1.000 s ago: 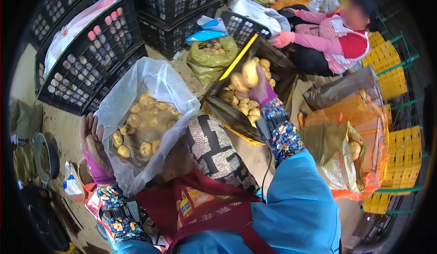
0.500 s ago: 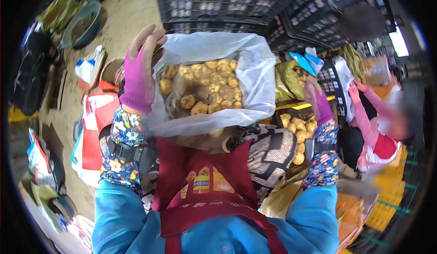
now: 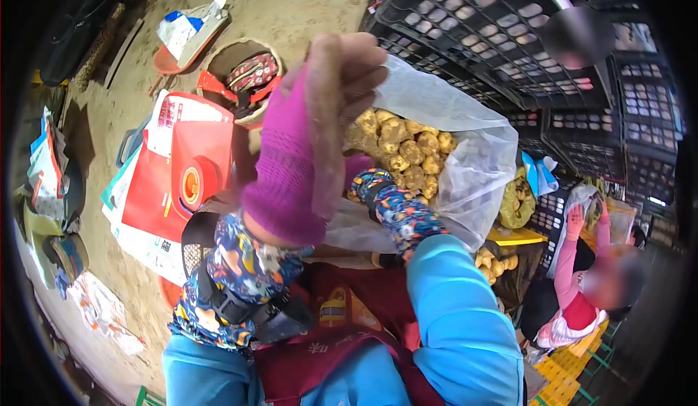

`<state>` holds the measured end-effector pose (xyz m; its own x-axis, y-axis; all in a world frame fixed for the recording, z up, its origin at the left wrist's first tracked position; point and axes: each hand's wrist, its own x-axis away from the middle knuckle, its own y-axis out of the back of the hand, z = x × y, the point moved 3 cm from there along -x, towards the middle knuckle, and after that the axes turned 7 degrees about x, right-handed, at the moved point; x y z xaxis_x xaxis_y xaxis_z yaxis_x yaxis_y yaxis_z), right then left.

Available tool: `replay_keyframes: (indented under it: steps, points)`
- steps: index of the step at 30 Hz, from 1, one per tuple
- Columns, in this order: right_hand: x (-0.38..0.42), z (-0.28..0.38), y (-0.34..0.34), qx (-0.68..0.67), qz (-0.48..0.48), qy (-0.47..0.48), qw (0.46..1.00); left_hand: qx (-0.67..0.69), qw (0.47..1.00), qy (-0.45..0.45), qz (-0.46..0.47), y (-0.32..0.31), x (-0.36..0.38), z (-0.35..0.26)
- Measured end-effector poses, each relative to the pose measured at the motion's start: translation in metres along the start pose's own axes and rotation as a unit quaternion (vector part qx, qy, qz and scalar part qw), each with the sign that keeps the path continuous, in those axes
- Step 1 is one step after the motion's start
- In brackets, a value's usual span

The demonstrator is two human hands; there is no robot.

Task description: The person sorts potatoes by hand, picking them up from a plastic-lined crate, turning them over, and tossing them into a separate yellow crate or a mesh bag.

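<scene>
My left hand [image 3: 320, 115], in a purple glove with a soiled tan palm, is raised over the near left part of a potato box lined with white plastic film [image 3: 472, 133]. Its fingers are stretched out and nothing shows in them. Potatoes [image 3: 411, 148] with dirt on their skins fill the visible part of the box. Only a bit of purple glove shows of my right hand [image 3: 356, 166], low at the box behind the left one. Its fingers are hidden, so whatever it touches is out of sight.
Black crates [image 3: 465, 28] full of produce are stacked behind the box. To the left lie red and white cardboard [image 3: 149, 199], a roll of tape [image 3: 190, 184] and a bucket [image 3: 218, 61] holding patterned cloth. A co-worker in pink sleeves [image 3: 567, 268] sits at the right.
My view has swung left, so the box appears farther right. My right hand has crossed from the right side to the box, behind my left hand, which looks larger and nearer.
</scene>
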<state>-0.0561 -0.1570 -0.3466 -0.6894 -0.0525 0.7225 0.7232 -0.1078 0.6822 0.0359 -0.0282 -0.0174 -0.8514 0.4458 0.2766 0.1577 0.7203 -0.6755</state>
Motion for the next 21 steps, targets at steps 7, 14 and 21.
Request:
replay_keyframes:
  steps: [7, 14, 21]
  points:
    - [0.013, -0.031, 0.003, -0.664, 0.004, -0.001, 0.748, 0.004, 1.0, 0.02, -0.006, -0.004, 0.001, -0.003]
    - [0.129, -0.045, 0.118, -0.856, -0.003, 0.29, 0.429, -0.042, 0.999, 0.019, 0.029, -0.008, 0.013, 0.035]
    - [0.232, -0.025, 0.149, -0.666, -0.304, 0.033, 0.68, -0.246, 0.948, -0.069, 0.187, -0.002, 0.024, 0.118]
